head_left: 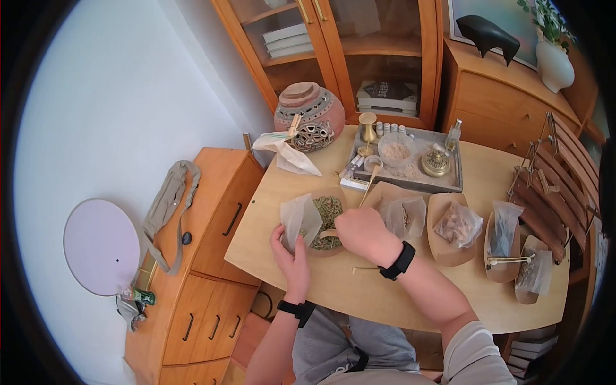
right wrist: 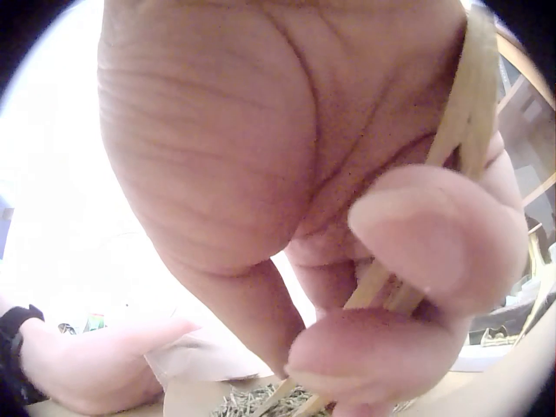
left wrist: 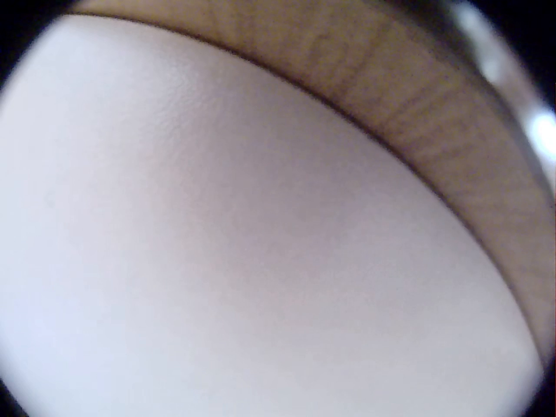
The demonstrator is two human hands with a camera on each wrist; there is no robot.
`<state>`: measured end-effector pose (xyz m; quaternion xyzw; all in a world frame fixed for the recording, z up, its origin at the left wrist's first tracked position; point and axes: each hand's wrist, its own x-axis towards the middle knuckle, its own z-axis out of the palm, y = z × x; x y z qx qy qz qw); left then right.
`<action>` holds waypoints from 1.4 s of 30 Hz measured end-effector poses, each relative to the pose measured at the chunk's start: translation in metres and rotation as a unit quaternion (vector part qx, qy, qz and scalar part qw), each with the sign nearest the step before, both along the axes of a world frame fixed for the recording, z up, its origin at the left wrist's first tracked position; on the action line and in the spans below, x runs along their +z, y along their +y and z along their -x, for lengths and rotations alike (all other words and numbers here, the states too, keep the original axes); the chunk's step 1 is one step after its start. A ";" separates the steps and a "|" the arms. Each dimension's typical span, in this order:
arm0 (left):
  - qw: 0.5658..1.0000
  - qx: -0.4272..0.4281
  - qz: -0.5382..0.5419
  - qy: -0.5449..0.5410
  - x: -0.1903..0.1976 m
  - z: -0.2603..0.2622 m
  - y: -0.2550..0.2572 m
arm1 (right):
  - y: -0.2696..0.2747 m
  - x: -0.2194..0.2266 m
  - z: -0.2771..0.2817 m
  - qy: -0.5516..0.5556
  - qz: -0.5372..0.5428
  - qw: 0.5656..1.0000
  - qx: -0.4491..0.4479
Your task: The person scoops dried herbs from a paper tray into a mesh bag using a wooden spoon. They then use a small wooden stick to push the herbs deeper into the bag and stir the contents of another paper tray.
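Observation:
My left hand (head_left: 294, 266) holds a translucent paper bag (head_left: 300, 217) between thumb and fingers, tilted over the left side of a brown boat-shaped tray. Dried green herb pieces (head_left: 328, 208) fill that tray. Over its right side, my right hand (head_left: 367, 232) grips a pair of bamboo tongs (right wrist: 465, 113) with curled fingers. Their two pale strips run across the palm, tips (right wrist: 282, 395) pointing down at the herbs. In the right wrist view the bag (right wrist: 200, 360) shows beside my left hand (right wrist: 95, 365). The left wrist view shows mostly a blurred pale surface.
Rightward stand more boat-shaped trays with bagged contents, one with pinkish-brown pieces (head_left: 458, 223). Behind is a grey tray (head_left: 416, 183) with a brass goblet (head_left: 367, 128), a bowl and a pierced brass burner (head_left: 436, 163). A clay pot (head_left: 311, 115) and slatted wooden rack (head_left: 545, 186) flank these.

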<state>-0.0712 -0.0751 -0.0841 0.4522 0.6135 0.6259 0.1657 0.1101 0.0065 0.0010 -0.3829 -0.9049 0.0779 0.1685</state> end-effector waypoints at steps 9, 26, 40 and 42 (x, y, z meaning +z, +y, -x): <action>1.000 0.001 0.002 0.003 -0.002 0.002 0.001 | 0.003 0.004 -0.008 0.004 -0.054 0.998 0.019; 1.000 0.012 0.004 0.018 0.001 0.001 0.000 | 0.006 0.028 -0.013 0.100 -0.050 0.993 0.019; 1.000 0.008 0.002 0.005 -0.003 0.001 0.000 | -0.003 0.022 -0.018 -0.056 0.012 0.998 -0.026; 1.000 0.006 0.001 0.005 -0.003 0.002 0.001 | -0.004 0.016 -0.013 -0.056 0.011 0.998 -0.018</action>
